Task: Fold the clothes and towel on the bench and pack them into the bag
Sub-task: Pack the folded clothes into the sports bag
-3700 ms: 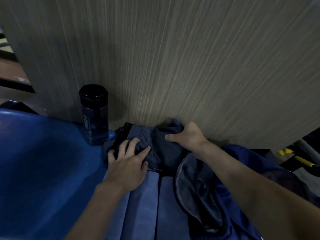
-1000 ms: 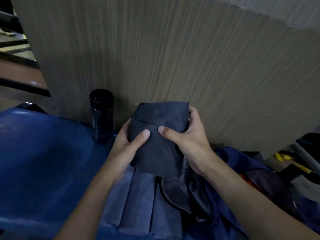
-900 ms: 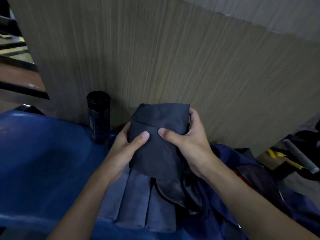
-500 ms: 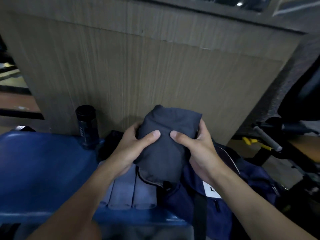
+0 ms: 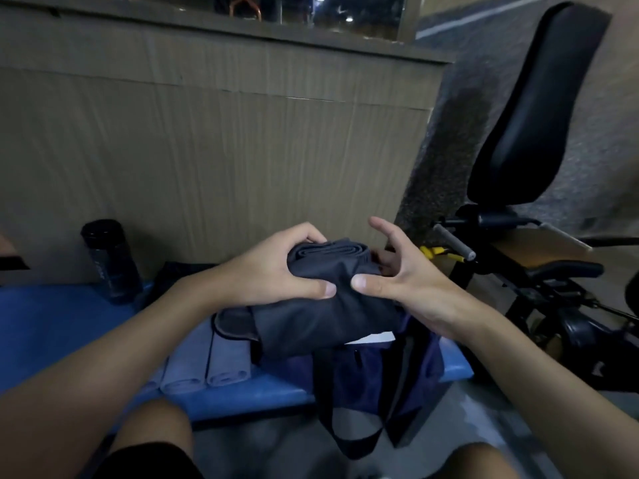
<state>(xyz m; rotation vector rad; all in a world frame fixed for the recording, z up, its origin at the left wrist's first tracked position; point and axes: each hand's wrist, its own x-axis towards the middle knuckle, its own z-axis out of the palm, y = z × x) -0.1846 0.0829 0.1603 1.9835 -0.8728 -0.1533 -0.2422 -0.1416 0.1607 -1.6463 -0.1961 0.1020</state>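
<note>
A folded dark grey garment (image 5: 328, 305) is held above the open navy bag (image 5: 366, 375), which stands at the right end of the blue bench (image 5: 52, 326). My left hand (image 5: 269, 267) grips the garment's upper left corner, thumb on its front. My right hand (image 5: 408, 281) holds the right edge between the thumb in front and the lower fingers behind, with the index finger lifted off. A folded grey-blue towel (image 5: 207, 361) lies on the bench just left of the bag. The garment hides the bag's opening.
A dark water bottle (image 5: 110, 261) stands on the bench against the wood-grain wall panel (image 5: 207, 150). An exercise machine with a black padded seat (image 5: 539, 115) and handlebars stands close on the right. My knees show at the bottom edge.
Both hands lifted the folded garment off the bench and carried it right, over the bag. My right index finger has come off the cloth. The view pulled back.
</note>
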